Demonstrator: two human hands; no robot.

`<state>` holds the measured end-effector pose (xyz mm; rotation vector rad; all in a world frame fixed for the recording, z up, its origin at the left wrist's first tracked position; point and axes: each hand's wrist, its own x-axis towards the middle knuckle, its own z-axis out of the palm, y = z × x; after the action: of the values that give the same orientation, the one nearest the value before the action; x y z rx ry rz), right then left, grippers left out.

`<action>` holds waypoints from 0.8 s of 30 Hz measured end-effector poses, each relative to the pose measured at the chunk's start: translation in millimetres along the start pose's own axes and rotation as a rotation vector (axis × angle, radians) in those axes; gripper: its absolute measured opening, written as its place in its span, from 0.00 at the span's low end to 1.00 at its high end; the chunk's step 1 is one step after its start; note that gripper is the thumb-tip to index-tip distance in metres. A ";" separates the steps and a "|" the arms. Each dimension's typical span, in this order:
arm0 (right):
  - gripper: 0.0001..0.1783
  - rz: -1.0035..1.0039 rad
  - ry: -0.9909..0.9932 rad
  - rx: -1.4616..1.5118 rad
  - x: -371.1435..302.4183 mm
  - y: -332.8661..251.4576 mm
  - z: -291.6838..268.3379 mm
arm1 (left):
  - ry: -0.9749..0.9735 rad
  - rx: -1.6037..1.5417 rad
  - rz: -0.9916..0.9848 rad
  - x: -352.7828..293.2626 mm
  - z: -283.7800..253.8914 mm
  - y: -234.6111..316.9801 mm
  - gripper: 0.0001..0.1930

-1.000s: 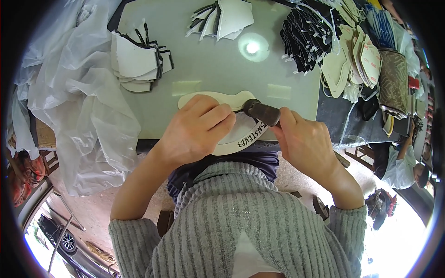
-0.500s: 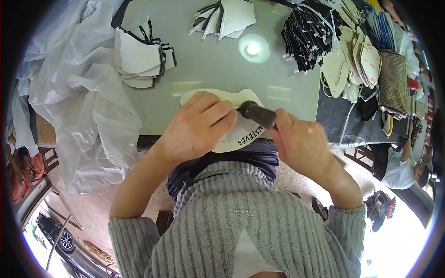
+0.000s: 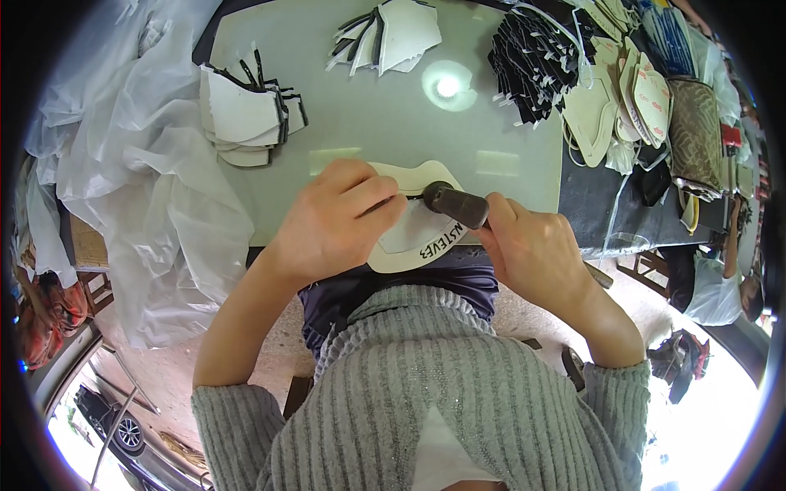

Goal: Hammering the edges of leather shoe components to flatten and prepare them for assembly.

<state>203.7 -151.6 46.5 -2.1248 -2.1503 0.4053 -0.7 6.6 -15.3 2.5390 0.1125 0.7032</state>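
Observation:
A cream template board [image 3: 401, 260] with hand lettering along its curved edge lies at the table's near edge. On it is a white cut piece [image 3: 409, 233] with a thin black strip [image 3: 415, 196] along its far side. My left hand [image 3: 336, 217] covers the board's left part, its fingers pinched at the strip's end; the fingertips are partly hidden. My right hand [image 3: 532, 241] grips a hammer [image 3: 460, 206], whose dark rounded head rests on or just above the strip, close to my left fingertips. Most of the hammer's handle is hidden by the hand.
White pieces with black strips [image 3: 241, 110] lie at the left, with another stack [image 3: 401, 37] at the far middle. Several black strips [image 3: 536, 61] are heaped at the far right, beside cream templates [image 3: 589, 114] and a patterned roll [image 3: 694, 139]. Crumpled plastic sheeting [image 3: 155, 204] hangs over the left side.
My left hand has shifted slightly left, and the board has tilted a little under it. The hammer head stays almost at the same spot on the piece. The whole view has shifted slightly.

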 end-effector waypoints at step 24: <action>0.14 0.063 0.081 0.056 3.2 -2.4 5.6 | 0.233 0.106 -0.360 -1.1 25.8 42.1 0.14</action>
<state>199.9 -149.1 41.4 -2.1443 -2.0093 0.3728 9.2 -41.9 -14.4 2.4289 0.6839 0.8583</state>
